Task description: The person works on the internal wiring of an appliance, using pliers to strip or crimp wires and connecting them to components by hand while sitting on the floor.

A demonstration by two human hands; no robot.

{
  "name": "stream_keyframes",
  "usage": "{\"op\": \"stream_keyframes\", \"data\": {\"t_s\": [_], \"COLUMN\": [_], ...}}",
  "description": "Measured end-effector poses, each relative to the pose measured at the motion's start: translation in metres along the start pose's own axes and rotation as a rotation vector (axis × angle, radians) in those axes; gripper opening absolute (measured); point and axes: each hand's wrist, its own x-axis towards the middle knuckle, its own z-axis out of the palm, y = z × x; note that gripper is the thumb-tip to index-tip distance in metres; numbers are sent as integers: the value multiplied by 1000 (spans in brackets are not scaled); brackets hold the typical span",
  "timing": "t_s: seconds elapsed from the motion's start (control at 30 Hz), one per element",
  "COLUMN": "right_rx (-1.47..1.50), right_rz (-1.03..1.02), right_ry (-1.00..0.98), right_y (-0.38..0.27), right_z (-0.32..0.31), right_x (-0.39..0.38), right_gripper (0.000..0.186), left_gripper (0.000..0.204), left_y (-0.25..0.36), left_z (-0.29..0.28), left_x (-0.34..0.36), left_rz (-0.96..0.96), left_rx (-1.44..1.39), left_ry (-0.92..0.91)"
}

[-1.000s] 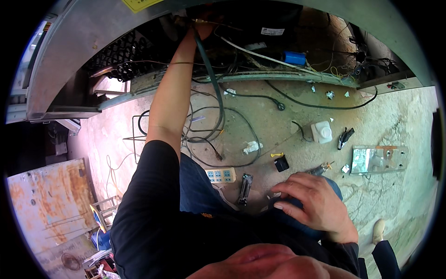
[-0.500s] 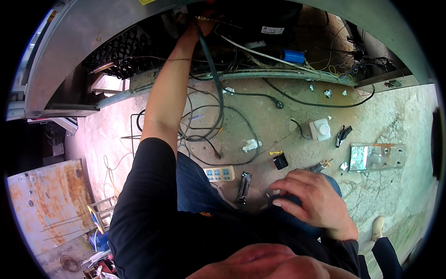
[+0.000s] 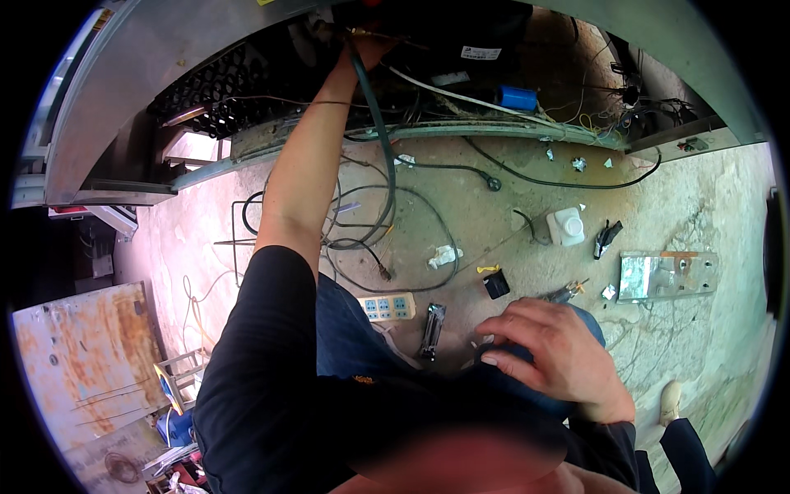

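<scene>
My left arm stretches up into the dark opening under a metal cabinet (image 3: 107, 99). My left hand (image 3: 370, 51) is behind a brass fitting (image 3: 360, 31), beside the top of a dark rubber hose (image 3: 374, 111). Shadow and the fitting hide its fingers, so I cannot make out what they hold. The hose hangs down over the cabinet's lower rail and coils on the floor. My right hand (image 3: 547, 346) rests over my bent right knee, empty, with its fingers loosely curved and apart. A black unit (image 3: 461, 37) with a white label is inside the cabinet.
A blue cylinder (image 3: 518, 98) and loose wires lie inside the cabinet. On the floor are a power strip (image 3: 387, 308), a white plastic bottle (image 3: 566, 226), a black plug (image 3: 494, 184) and a metal plate (image 3: 666, 277). Another person's shoe (image 3: 671, 403) shows at lower right.
My left hand and forearm have shifted slightly right inside the cabinet opening. My right hand has stayed on the knee.
</scene>
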Motion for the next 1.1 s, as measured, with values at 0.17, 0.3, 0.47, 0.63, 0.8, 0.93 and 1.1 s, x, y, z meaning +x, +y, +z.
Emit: {"op": "stream_keyframes", "data": {"t_s": [0.17,0.3,0.47,0.63,0.8,0.93,1.1], "right_rx": [-4,-11,18,6,17,34,29], "right_rz": [-22,-26,-2,-13,-28,-11,18], "right_ry": [-19,-25,20,-39,-46,-72,-44], "right_y": [-2,-3,-5,-5,-1,-3,-6], "right_z": [2,2,5,1,5,3,4], "right_x": [1,3,3,5,7,11,11], "right_gripper": [28,28,29,30,30,30,30], "left_gripper": [41,41,41,39,39,53,57], "left_y": [7,13,14,32,38,46,39], "left_z": [-14,-8,-8,5,-9,-15,-20], "left_x": [-11,-10,-12,-17,-12,-9,-12], "left_rz": [56,40,-40,0,-194,-140,-69], "left_rx": [136,250,235,305,-17,-69,486], "left_ry": [70,108,98,255,45,-74,-118]}}
